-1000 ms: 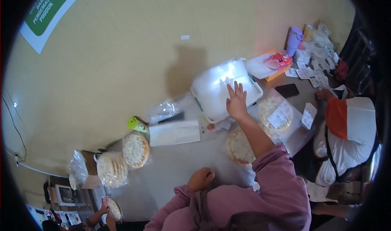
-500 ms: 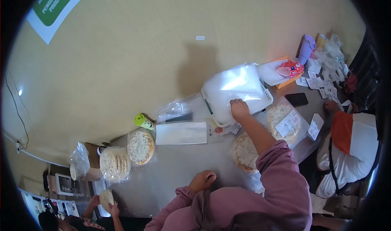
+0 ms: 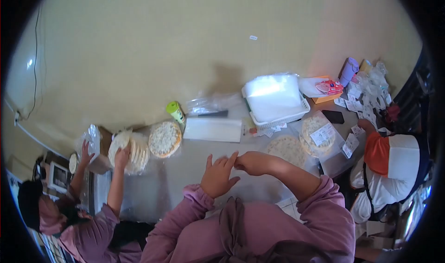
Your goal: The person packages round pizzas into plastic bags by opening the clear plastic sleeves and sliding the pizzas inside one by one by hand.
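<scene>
My left hand (image 3: 219, 176) is raised over the metal table in front of my body, fingers spread and palm down. Its fingertips meet my right hand (image 3: 255, 163), whose fingers are curled closed. Whatever may be between the right fingers is hidden. Beyond my right hand lies a cheese-topped pizza (image 3: 286, 150) that looks hazy, as if under clear plastic. A second bagged pizza (image 3: 312, 144) with a printed label (image 3: 322, 134) is right of it. Behind them stands a white basket (image 3: 282, 120) with clear plastic sheets (image 3: 273, 93) on top.
At left, a co-worker (image 3: 88, 230) handles stacked bagged pizzas (image 3: 134, 154). Near them are a single pizza (image 3: 165, 139), a green canister (image 3: 175, 110) and a white flat pack (image 3: 213, 129). At right, another person (image 3: 394, 170) reaches among labels (image 3: 351, 144) near a phone (image 3: 333, 117).
My right hand has left the basket's plastic sheets and come to my left hand, which has risen and spread its fingers. The left co-worker has leaned in, hands now at the stack and plastic.
</scene>
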Tool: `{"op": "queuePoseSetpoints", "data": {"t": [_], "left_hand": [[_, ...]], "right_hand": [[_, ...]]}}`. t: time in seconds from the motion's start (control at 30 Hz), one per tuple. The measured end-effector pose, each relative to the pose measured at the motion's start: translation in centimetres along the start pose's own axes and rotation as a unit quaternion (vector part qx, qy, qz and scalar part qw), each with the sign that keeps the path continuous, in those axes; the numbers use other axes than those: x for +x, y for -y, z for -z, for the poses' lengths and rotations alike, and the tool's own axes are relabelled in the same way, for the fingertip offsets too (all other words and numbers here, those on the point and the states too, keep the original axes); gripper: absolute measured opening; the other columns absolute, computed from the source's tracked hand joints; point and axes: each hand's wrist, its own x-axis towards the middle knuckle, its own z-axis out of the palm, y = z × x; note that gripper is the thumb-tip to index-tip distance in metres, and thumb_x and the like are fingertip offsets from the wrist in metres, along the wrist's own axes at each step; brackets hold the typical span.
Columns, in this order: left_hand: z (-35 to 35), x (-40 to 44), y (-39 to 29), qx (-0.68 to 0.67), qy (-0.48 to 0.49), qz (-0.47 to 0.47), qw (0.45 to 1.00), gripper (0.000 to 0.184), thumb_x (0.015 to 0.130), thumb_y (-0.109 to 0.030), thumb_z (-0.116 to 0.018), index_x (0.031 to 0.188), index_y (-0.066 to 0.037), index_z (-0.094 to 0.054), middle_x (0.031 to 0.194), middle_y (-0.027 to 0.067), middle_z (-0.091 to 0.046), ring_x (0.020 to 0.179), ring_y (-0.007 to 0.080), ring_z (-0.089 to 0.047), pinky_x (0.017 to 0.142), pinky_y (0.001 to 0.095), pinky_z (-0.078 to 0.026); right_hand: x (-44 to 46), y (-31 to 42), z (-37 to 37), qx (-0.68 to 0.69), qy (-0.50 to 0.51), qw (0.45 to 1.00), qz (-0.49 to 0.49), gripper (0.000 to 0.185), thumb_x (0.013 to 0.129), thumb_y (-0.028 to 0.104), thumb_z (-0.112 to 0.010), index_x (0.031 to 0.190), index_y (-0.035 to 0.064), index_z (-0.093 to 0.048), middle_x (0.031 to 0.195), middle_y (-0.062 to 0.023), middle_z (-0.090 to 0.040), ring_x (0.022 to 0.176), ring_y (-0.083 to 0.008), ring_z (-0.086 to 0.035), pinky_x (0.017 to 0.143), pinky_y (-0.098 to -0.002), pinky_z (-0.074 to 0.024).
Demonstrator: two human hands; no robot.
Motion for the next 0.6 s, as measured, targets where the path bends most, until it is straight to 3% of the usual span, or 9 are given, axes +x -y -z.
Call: {"op": "queuePoseSetpoints", "data": {"t": [0.03, 0.07, 0.13, 0.17, 0.23, 0.3, 0.37, 0.43, 0.6], "left_hand": [[-0.1, -0.7, 0.5, -0.049, 0.094, 0.013, 0.994, 0.050, 0.078, -0.020, -0.063, 0.122, -0.005, -0.044, 0.100, 0.0104, -0.062, 0.093, 0.0276, -0.060, 0.089, 0.0376, -0.041], [-0.1, -1.3, 1.1, -0.056, 0.093, 0.020, 0.994, 0.050, 0.078, -0.020, -0.063, 0.122, -0.005, -0.044, 0.100, 0.0104, -0.062, 0.093, 0.0276, -0.060, 0.089, 0.0376, -0.041], [0.3, -3.0, 2.5, -0.197, 0.114, 0.060, 0.972, 0.022, 0.081, -0.018, -0.061, 0.097, -0.003, -0.061, 0.073, 0.0057, -0.064, 0.071, 0.0196, -0.063, 0.072, 0.0297, -0.046], [0.5, -4.1, 3.0, -0.201, 0.116, 0.064, 0.970, 0.022, 0.081, -0.018, -0.061, 0.097, -0.003, -0.061, 0.073, 0.0057, -0.064, 0.071, 0.0196, -0.063, 0.072, 0.0297, -0.046], [1.4, -6.3, 4.0, -0.329, -0.001, 0.100, 0.939, 0.018, 0.080, -0.018, -0.062, 0.077, 0.000, -0.063, 0.067, 0.0112, -0.061, 0.060, 0.0200, -0.060, 0.057, 0.0287, -0.046], [2.4, -8.5, 4.9, -0.316, 0.013, 0.117, 0.941, 0.015, 0.081, -0.015, -0.061, 0.081, 0.000, -0.062, 0.068, 0.0093, -0.062, 0.062, 0.0155, -0.059, 0.060, 0.0259, -0.045], [2.5, -11.0, 5.8, -0.397, -0.034, 0.163, 0.903, 0.011, 0.081, -0.012, -0.063, 0.082, -0.001, -0.062, 0.070, 0.0067, -0.063, 0.065, 0.0116, -0.058, 0.061, 0.0257, -0.045], [2.8, -13.3, 6.0, -0.403, -0.068, 0.172, 0.896, 0.011, 0.080, -0.011, -0.064, 0.082, -0.001, -0.061, 0.070, 0.0051, -0.062, 0.066, 0.0102, -0.057, 0.062, 0.0251, -0.044], [2.5, -19.0, 7.0, -0.425, -0.104, 0.204, 0.876, 0.014, 0.078, -0.011, -0.068, 0.078, -0.001, -0.058, 0.071, 0.0027, -0.060, 0.068, 0.0081, -0.053, 0.063, 0.0234, -0.043]], "right_hand": [[-0.4, 1.3, -0.4, 0.058, 0.010, 0.997, 0.041, 0.017, 0.079, 0.012, -0.054, 0.093, 0.0035, -0.059, 0.085, -0.0199, -0.062, 0.083, -0.0374, -0.058, 0.071, -0.0448, -0.0441], [-0.7, 2.1, -0.4, 0.059, 0.008, 0.998, 0.034, 0.019, 0.079, 0.018, -0.058, 0.091, 0.0037, -0.061, 0.084, -0.0192, -0.063, 0.082, -0.0358, -0.059, 0.071, -0.0422, -0.0444], [-1.7, 3.4, 0.5, 0.090, -0.001, 0.996, 0.004, 0.023, 0.079, 0.021, -0.060, 0.096, 0.0046, -0.061, 0.083, -0.0177, -0.062, 0.079, -0.0321, -0.060, 0.071, -0.0394, -0.0450], [-2.3, 3.7, 0.9, 0.121, -0.018, 0.992, -0.027, 0.028, 0.080, 0.025, -0.063, 0.100, 0.0055, -0.061, 0.081, -0.0162, -0.062, 0.076, -0.0285, -0.060, 0.071, -0.0365, -0.0455], [-3.9, 3.5, 1.3, 0.059, -0.136, 0.989, -0.006, 0.031, 0.079, 0.024, -0.066, 0.100, 0.0026, -0.060, 0.080, -0.0105, -0.063, 0.072, -0.0205, -0.059, 0.067, -0.0302, -0.0460], [-4.8, 2.8, 0.7, 0.154, -0.146, 0.977, -0.034, 0.028, 0.079, 0.020, -0.066, 0.098, 0.0005, -0.060, 0.081, -0.0081, -0.063, 0.071, -0.0172, -0.059, 0.065, -0.0278, -0.0459], [-4.6, 2.5, -0.4, 0.248, -0.151, 0.955, -0.060, 0.024, 0.079, 0.016, -0.066, 0.095, -0.0015, -0.060, 0.082, -0.0057, -0.063, 0.070, -0.0139, -0.058, 0.064, -0.0254, -0.0459], [-4.2, 2.9, -2.3, 0.432, -0.117, 0.894, -0.019, 0.018, 0.079, 0.010, -0.067, 0.089, -0.0033, -0.060, 0.080, -0.0020, -0.062, 0.066, -0.0083, -0.056, 0.063, -0.0224, -0.0456], [-2.4, 7.9, -4.2, 0.421, -0.086, 0.902, -0.036, 0.014, 0.075, 0.011, -0.071, 0.076, 0.0012, -0.061, 0.065, 0.0005, -0.057, 0.059, -0.0068, -0.051, 0.057, -0.0226, -0.0442]]}}
